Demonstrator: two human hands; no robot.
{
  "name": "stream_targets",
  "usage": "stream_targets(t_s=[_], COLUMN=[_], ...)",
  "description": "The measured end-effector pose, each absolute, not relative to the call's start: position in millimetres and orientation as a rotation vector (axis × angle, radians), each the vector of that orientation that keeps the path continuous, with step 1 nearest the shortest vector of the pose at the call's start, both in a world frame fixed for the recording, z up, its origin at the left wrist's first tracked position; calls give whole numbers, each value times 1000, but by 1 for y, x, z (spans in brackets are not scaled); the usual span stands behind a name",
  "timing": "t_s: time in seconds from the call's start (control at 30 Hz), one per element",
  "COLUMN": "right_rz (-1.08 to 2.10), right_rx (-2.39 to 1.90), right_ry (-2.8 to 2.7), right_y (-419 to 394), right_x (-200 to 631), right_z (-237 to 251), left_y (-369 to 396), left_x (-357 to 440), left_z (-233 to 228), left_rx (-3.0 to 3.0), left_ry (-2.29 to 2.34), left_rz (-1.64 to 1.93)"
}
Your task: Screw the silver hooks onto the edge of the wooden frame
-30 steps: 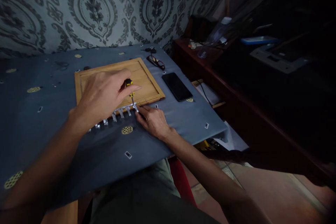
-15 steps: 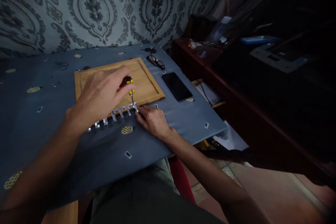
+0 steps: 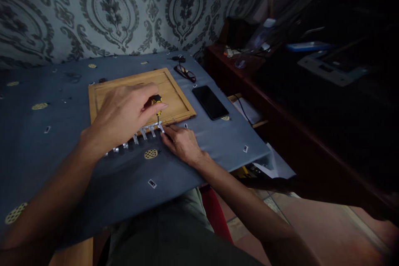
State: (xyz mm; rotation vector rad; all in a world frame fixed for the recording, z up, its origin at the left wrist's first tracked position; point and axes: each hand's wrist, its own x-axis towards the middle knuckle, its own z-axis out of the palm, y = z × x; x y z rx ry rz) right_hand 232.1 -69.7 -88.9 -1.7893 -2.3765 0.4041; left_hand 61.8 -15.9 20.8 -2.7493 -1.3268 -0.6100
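Note:
In the head view, my left hand [image 3: 123, 108] is closed around the yellow-and-black handle of a small screwdriver [image 3: 158, 100]. The tool stands nearly upright, its tip down at the right end of a shiny metal hook rack [image 3: 144, 133]. This rack runs along the near edge of a framed wooden panel [image 3: 181, 92], its several hooks jutting towards me. At the rack's right end, the fingers of my right hand [image 3: 184, 143] pinch the last hook. My left hand hides part of the panel and the rack; the contact at the screwdriver's tip is too small to make out.
Right of the panel lies a black phone [image 3: 210, 102], with eyeglasses [image 3: 185, 73] behind it. A patterned blue cloth [image 3: 199, 153] covers the table. A dark reddish desk [image 3: 264, 91] stands at the right, with a clear bottle [image 3: 262, 35] on it. Behind hangs a patterned curtain [image 3: 149, 8].
My left hand has shifted slightly right and turned its grip on the screwdriver, whose handle is now more covered. My right hand and the panel have stayed in place.

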Motion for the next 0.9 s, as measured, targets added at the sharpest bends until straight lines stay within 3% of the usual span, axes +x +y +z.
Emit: stream_targets(t_s=[0.9], right_rz=[388], right_rx=[-1776], right_ry=[-2368], right_y=[-70], right_x=[232], right_z=[-91], left_y=[-16], left_x=[62], left_z=[26], left_rx=[-2780], left_ry=[-1336], left_rz=[-628])
